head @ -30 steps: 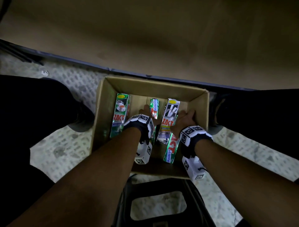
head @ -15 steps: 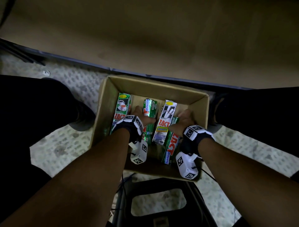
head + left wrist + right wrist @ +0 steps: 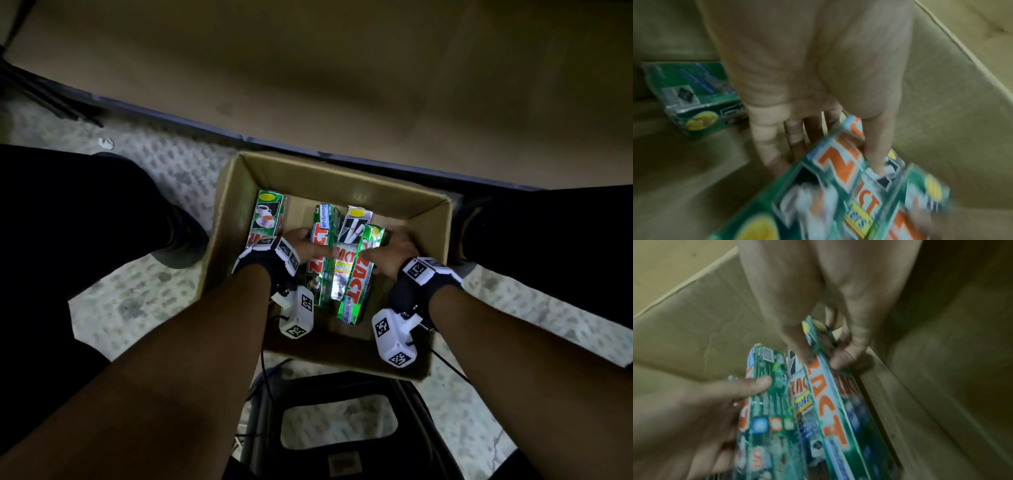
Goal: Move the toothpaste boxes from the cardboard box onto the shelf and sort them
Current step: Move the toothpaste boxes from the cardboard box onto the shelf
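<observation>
Brown corrugated cardboard box [image 3: 236, 212] on the floor holds everything: my left hand [image 3: 301, 245] at nine o'clock and right hand [image 3: 394, 251] at three clamp a bundle of green toothpaste cartons [image 3: 342, 260]; another coffee-cup-printed green carton [image 3: 267, 219] lies at ten.

I've squeezed the three middle toothpaste boxes [image 3: 337, 260] together into one bundle. My left hand [image 3: 301, 245] and right hand [image 3: 394, 251] now clamp its sides.

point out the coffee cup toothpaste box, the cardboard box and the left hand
coffee cup toothpaste box [image 3: 266, 216], head view, on its printed cup picture
cardboard box [image 3: 329, 181], head view, on its bare far inner wall
left hand [image 3: 301, 244], head view, on the back of the hand
</observation>
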A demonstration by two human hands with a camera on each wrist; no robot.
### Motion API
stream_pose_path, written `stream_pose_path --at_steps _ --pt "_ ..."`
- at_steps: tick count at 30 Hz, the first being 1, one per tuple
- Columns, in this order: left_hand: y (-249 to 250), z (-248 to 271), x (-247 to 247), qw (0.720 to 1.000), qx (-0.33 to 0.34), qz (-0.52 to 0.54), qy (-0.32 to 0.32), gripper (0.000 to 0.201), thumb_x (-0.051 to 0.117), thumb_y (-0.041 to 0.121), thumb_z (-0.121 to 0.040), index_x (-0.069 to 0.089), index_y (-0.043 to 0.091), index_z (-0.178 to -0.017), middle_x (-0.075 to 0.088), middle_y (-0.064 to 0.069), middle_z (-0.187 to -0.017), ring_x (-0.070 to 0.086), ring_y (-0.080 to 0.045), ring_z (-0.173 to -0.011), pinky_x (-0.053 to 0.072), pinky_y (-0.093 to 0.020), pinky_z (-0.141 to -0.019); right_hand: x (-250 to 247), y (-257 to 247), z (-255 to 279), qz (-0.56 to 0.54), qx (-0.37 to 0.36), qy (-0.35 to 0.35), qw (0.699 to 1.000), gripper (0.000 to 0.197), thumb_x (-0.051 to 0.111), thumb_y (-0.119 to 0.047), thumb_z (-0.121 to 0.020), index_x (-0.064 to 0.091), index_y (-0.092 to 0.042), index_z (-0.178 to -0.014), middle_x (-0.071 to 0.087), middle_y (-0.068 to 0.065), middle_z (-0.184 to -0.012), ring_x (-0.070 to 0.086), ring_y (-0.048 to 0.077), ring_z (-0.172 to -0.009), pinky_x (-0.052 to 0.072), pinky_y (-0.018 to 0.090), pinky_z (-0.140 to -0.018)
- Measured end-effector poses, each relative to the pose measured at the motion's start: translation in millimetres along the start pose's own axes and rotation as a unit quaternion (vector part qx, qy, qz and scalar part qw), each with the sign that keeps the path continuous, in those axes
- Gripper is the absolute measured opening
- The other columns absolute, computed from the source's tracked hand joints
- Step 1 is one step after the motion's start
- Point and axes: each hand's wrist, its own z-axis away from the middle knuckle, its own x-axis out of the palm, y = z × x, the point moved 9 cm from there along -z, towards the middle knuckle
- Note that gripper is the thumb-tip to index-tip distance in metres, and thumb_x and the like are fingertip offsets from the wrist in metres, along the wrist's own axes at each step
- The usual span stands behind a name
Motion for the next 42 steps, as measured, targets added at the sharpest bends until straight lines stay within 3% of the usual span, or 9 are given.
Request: stream_pose_path --at_steps 5,9,14,20,24,30,33,36,42 --pt "3.4 3.0 -2.2 0.999 0.028 -0.015 0.004 0.048 0.076 0.026 -0.084 0.054 0.015 -0.125 0.054 0.003 -0.110 0.049 -0.006 -0.077 0.045 -0.024 -0.071 12.1 15.8 -7.9 0.048 0.053 -0.050 0.996 0.086 0.084 -0.019 -0.065 0.039 -0.014 -0.137 0.057 0.009 -0.118 0.062 0.030 -0.102 0.058 0.049 -0.086" --pt "12.3 2.4 -1.1 0.997 0.051 -0.062 0.015 0.033 0.077 0.028 -0.083 0.045 0.026 -0.073 0.059 0.019 -0.055 0.056 0.007 -0.050 0.042 -0.008 -0.048 19.3 20.1 -1.6 -0.023 0.095 -0.063 0.993 0.085 0.083 -0.007 -0.071 0.032 -0.020 -0.137 0.056 0.011 -0.113 0.063 0.033 -0.097 0.060 0.054 -0.073" --pt "20.4 7.5 4.9 0.992 0.082 -0.097 0.020 0.028 0.076 0.025 -0.084 0.052 0.021 -0.072 0.058 0.018 -0.045 0.054 0.010 -0.043 0.036 -0.002 -0.041 21.2 17.4 0.0 0.025 0.070 -0.068 0.995 0.081 0.076 -0.018 -0.082 0.020 -0.018 -0.141 0.062 0.014 -0.110 0.066 0.033 -0.098 0.057 0.057 -0.083" --pt "9.4 12.9 -0.1 0.987 0.055 -0.138 0.057 0.041 0.073 0.054 -0.078 0.042 0.028 -0.078 0.046 0.009 -0.073 0.044 -0.005 -0.064 0.037 -0.020 -0.057 0.0 0.2 16.3 0.090 0.016 -0.043 0.995 0.076 0.068 -0.019 -0.084 0.021 -0.022 -0.143 0.060 0.003 -0.090 0.066 0.029 -0.088 0.058 0.052 -0.081" --pt "7.8 15.4 -3.4 0.980 0.042 -0.175 0.081 0.065 0.074 0.067 -0.067 0.050 0.020 -0.105 0.053 -0.001 -0.099 0.051 -0.020 -0.086 0.040 -0.031 -0.072 -10.7 -18.6 29.0 0.087 -0.015 -0.031 0.996 0.075 0.072 -0.019 -0.078 0.028 -0.027 -0.138 0.065 0.009 -0.094 0.070 0.032 -0.084 0.059 0.056 -0.072" --pt "25.2 39.4 -10.6 0.985 0.063 -0.139 0.085 0.057 0.085 0.045 -0.067 0.047 0.015 -0.096 0.046 -0.007 -0.088 0.046 -0.019 -0.071 0.037 -0.031 -0.062 -35.8 -44.7 63.7 0.015 -0.075 0.016 0.997 0.080 0.080 -0.011 -0.072 0.044 -0.033 -0.139 0.062 0.004 -0.123 0.067 0.027 -0.097 0.060 0.048 -0.080" --pt "35.5 54.5 -13.7 0.980 0.082 -0.149 0.101 0.064 0.086 0.048 -0.062 0.055 0.015 -0.107 0.058 -0.004 -0.094 0.055 -0.021 -0.081 0.043 -0.029 -0.066 -45.6 -51.8 79.8 -0.029 -0.102 0.026 0.994 0.081 0.078 -0.003 -0.074 0.043 -0.029 -0.143 0.062 0.003 -0.127 0.068 0.025 -0.097 0.060 0.047 -0.080" --pt "48.0 71.8 -16.3 0.977 0.107 -0.135 0.128 0.053 0.087 0.046 -0.063 0.049 0.022 -0.090 0.055 -0.002 -0.093 0.052 -0.020 -0.083 0.041 -0.030 -0.072 -58.8 -63.5 103.9 -0.045 -0.139 0.044 0.988 0.084 0.078 -0.005 -0.077 0.039 -0.029 -0.148 0.058 0.003 -0.134 0.068 0.022 -0.094 0.061 0.045 -0.077" --pt "82.6 115.1 -13.4 0.968 0.157 -0.125 0.151 0.049 0.085 0.035 -0.071 0.052 0.013 -0.098 0.064 0.001 -0.088 0.056 -0.012 -0.069 0.041 -0.026 -0.057 -78.1 -82.0 148.8 -0.113 -0.171 0.069 0.976 0.068 0.078 -0.010 -0.077 0.047 -0.032 -0.133 0.066 0.004 -0.111 0.073 0.029 -0.079 0.061 0.047 -0.057"
